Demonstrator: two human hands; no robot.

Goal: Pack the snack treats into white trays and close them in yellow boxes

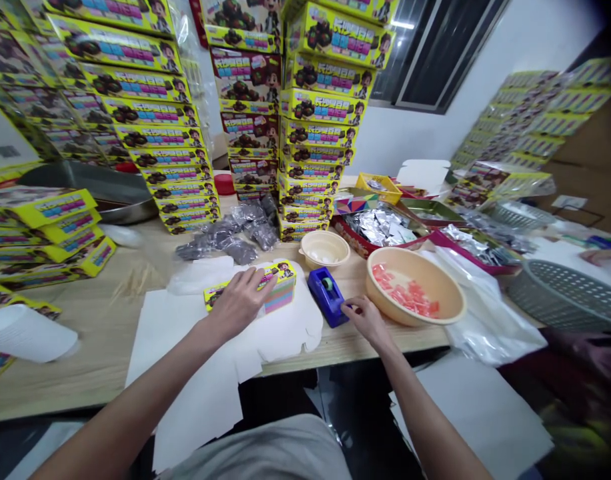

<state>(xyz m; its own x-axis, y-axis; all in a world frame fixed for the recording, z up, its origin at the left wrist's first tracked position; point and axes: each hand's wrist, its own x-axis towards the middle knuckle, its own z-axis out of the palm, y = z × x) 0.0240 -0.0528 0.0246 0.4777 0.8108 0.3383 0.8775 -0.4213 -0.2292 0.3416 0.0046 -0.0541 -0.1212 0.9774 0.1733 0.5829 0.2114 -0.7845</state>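
Note:
My left hand [241,297] lies over a small yellow printed carton [285,270], fingers bent across its top and holding it. The carton's near side shows pastel stripes in several colours. It rests on flat white cardboard sheets [195,360]. To its right is a blue tape dispenser [327,297] with a greenish roll core. My right hand [366,319] is at the dispenser's near end, thumb and forefinger pinched together at the cutting edge. The clear tape between those fingertips hardly shows.
Tall stacks of yellow cartons [315,127] stand behind. A peach basin [415,287] holds red packets; a small cream bowl [325,248] holds white pieces. Grey packets [235,230], a tray of silver sachets [380,227], paper cups [28,333] and a grey basket [570,293] surround the workspace. Another person's hand [603,257] is far right.

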